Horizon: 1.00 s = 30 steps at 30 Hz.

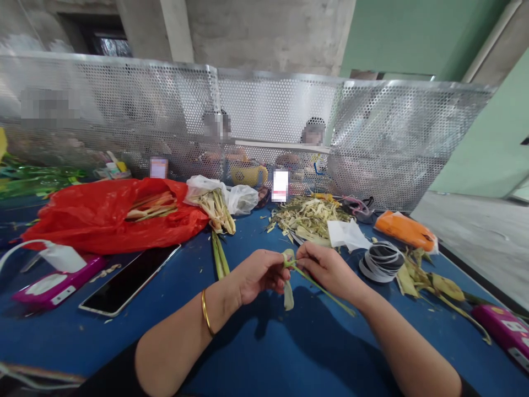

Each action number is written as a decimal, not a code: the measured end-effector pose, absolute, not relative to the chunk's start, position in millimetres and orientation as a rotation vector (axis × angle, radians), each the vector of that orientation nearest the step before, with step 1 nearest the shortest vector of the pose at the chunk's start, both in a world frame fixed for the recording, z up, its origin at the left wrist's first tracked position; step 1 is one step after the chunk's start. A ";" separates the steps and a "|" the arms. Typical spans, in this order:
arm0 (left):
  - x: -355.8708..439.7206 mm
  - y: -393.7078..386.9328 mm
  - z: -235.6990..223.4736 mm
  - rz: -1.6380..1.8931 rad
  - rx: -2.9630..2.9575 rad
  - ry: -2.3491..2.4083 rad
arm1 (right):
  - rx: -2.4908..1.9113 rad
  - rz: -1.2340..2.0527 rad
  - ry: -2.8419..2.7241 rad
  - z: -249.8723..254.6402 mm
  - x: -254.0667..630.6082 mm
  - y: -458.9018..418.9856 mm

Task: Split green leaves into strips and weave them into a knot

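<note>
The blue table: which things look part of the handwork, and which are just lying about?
Likely part of the work:
green leaf strip, held by left hand and right hand
pile of pale strips
dried leafy bunch

Probably just lying about:
black-screened phone
white plug
orange packet

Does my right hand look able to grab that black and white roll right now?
Probably yes: the roll sits to the right of the right hand, with nothing visible blocking the way. That hand is pinching the green leaf, though, so it would likely have to let go first.
</note>
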<state>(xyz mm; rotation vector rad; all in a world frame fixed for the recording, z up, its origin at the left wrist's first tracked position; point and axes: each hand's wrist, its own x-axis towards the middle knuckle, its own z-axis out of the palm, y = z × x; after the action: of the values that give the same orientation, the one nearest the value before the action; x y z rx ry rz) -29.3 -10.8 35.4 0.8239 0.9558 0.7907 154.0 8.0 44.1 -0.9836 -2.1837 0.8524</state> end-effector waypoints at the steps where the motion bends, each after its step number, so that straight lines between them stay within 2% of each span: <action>1: -29.4 -10.7 35.5 0.773 0.789 0.938 | -0.971 0.786 -2.201 43.7 154.1 8.7; 4: -30.1 -10.0 36.7 0.783 0.684 0.895 | -0.981 0.605 -2.250 40.4 152.9 8.3; 10: -32.6 -7.2 38.5 0.855 0.479 0.812 | -0.982 -0.004 -2.445 28.5 149.4 3.9; 15: -32.1 -5.6 35.9 0.832 0.411 0.779 | -0.768 -0.247 -2.430 30.0 150.6 -1.6; 18: -30.1 -6.8 34.8 0.875 0.491 0.825 | -0.770 -0.119 -2.315 32.7 148.4 -3.7; 26: -27.6 -14.0 36.6 0.826 0.951 0.978 | -0.782 0.666 -2.007 35.8 142.3 0.0; 30: -27.7 -14.3 36.6 0.801 0.975 0.980 | -0.921 0.677 -2.041 32.5 141.7 -1.0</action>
<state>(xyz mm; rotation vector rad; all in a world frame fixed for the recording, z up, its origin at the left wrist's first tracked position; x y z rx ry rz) -27.7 -14.3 36.6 0.9752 0.9798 0.8007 141.7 -1.0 32.5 -0.9211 -2.0407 0.6766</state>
